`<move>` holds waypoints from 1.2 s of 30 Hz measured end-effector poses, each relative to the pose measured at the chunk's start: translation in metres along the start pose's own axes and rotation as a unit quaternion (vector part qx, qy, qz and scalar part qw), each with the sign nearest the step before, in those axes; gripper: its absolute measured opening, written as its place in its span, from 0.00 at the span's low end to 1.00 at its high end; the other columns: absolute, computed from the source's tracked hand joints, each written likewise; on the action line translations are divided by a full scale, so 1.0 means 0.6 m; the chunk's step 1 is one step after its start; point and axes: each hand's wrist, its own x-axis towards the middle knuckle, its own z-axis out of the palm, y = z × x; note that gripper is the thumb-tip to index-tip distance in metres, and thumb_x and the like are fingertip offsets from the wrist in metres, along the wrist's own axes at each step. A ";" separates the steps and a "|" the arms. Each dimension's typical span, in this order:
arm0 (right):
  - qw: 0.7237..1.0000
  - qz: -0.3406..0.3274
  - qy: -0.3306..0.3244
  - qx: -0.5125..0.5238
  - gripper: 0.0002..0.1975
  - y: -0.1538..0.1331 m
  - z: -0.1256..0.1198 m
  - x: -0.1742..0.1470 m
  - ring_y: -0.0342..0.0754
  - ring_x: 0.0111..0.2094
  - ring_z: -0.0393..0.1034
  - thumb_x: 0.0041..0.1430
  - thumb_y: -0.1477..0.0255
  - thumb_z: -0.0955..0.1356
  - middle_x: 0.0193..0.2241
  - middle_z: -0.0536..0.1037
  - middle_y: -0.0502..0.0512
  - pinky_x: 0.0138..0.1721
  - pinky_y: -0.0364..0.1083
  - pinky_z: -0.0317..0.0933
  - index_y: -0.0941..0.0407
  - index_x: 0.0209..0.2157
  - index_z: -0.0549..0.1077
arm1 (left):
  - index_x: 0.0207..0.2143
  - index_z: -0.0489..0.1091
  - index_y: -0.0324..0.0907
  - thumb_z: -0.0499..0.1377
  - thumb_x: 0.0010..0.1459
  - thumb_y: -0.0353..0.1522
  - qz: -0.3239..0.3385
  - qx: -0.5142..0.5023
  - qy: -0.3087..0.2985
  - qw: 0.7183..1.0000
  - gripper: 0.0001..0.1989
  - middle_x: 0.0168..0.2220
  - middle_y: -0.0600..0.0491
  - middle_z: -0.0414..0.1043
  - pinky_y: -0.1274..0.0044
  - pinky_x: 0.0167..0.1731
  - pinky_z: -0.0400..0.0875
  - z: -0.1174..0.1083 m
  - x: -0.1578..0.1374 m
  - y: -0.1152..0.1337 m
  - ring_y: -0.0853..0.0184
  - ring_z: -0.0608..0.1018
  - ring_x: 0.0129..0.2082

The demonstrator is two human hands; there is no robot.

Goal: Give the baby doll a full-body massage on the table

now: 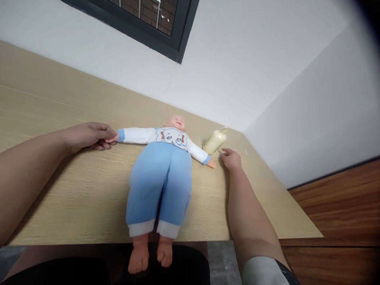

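Observation:
A baby doll (162, 170) in blue trousers and a white top with an animal face lies on its back on the table, arms spread. Its head points to the wall and its bare feet hang past the near edge. My left hand (89, 136) is closed around the doll's hand at the end of its outstretched sleeve on the left. My right hand (231, 159) rests by the doll's other hand, fingers curled together; a tiny pale spot shows at the fingertips, too small to name. Just beyond it a cream-coloured bottle (215, 141) lies tilted, with dark marks on its side.
The light wood table (74, 198) runs along a white wall (231, 71) below a dark-framed window (166, 43). A small thin white strip (246, 151) lies right of my right hand. Brown wooden panels (344, 198) stand beyond the table's right edge. My legs are under the near edge.

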 end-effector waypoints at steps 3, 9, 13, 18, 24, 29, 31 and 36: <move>0.999 0.014 0.014 0.031 0.23 0.011 -0.008 -0.002 0.50 0.42 0.77 0.57 0.68 0.67 0.44 0.82 0.56 0.45 0.47 0.68 0.52 0.55 0.73 | 0.27 0.71 0.40 0.68 0.47 0.45 -0.003 0.004 0.004 1.000 0.18 0.27 0.52 0.70 0.85 0.19 0.65 -0.001 0.001 -0.001 0.73 0.69 0.23; 0.999 0.037 0.009 0.023 0.22 0.028 -0.003 0.008 0.51 0.42 0.76 0.55 0.65 0.68 0.45 0.81 0.58 0.43 0.47 0.68 0.54 0.52 0.75 | 0.27 0.71 0.40 0.68 0.47 0.43 -0.002 -0.002 0.008 1.000 0.17 0.25 0.52 0.69 0.85 0.18 0.64 0.001 0.000 0.000 0.74 0.68 0.22; 0.999 0.031 -0.019 -0.017 0.13 0.023 0.003 0.013 0.54 0.41 0.75 0.51 0.62 0.71 0.40 0.82 0.58 0.44 0.48 0.65 0.53 0.37 0.81 | 0.26 0.71 0.39 0.67 0.47 0.44 -0.005 0.002 0.009 1.000 0.17 0.26 0.51 0.69 0.85 0.18 0.65 0.002 -0.003 0.003 0.73 0.68 0.22; 0.997 0.033 -0.033 -0.054 0.10 0.015 0.008 0.014 0.52 0.36 0.74 0.51 0.62 0.71 0.35 0.82 0.56 0.38 0.47 0.63 0.52 0.33 0.80 | 0.27 0.71 0.40 0.66 0.48 0.43 -0.001 0.013 0.017 1.000 0.16 0.26 0.52 0.69 0.85 0.19 0.64 0.002 -0.001 0.000 0.74 0.68 0.22; 0.996 0.017 -0.025 -0.079 0.09 0.013 0.011 0.015 0.51 0.36 0.73 0.53 0.64 0.69 0.34 0.82 0.55 0.38 0.46 0.62 0.53 0.32 0.80 | 0.27 0.71 0.40 0.66 0.48 0.43 -0.004 0.013 0.015 1.000 0.16 0.27 0.51 0.70 0.84 0.20 0.65 0.002 0.003 0.000 0.72 0.69 0.23; 0.996 0.012 0.000 -0.085 0.10 0.009 0.012 0.013 0.52 0.40 0.74 0.52 0.68 0.68 0.38 0.82 0.55 0.42 0.46 0.63 0.52 0.36 0.80 | 0.25 0.70 0.40 0.67 0.47 0.43 -0.005 0.009 0.012 1.000 0.15 0.25 0.52 0.68 0.84 0.19 0.64 0.004 -0.003 0.004 0.73 0.68 0.23; 0.996 0.008 -0.007 -0.085 0.12 0.006 0.013 0.012 0.52 0.42 0.74 0.50 0.72 0.68 0.40 0.82 0.54 0.43 0.45 0.63 0.51 0.36 0.81 | 0.25 0.70 0.40 0.67 0.46 0.43 -0.005 0.006 0.010 1.000 0.16 0.25 0.52 0.68 0.84 0.19 0.63 0.004 -0.004 0.004 0.73 0.68 0.23; 0.996 0.011 -0.036 -0.079 0.16 0.002 0.009 0.010 0.54 0.45 0.75 0.46 0.78 0.68 0.43 0.82 0.55 0.46 0.46 0.64 0.50 0.35 0.83 | 0.27 0.71 0.40 0.66 0.49 0.43 0.001 0.002 0.004 1.000 0.16 0.26 0.52 0.68 0.84 0.19 0.64 0.003 -0.003 0.002 0.73 0.67 0.22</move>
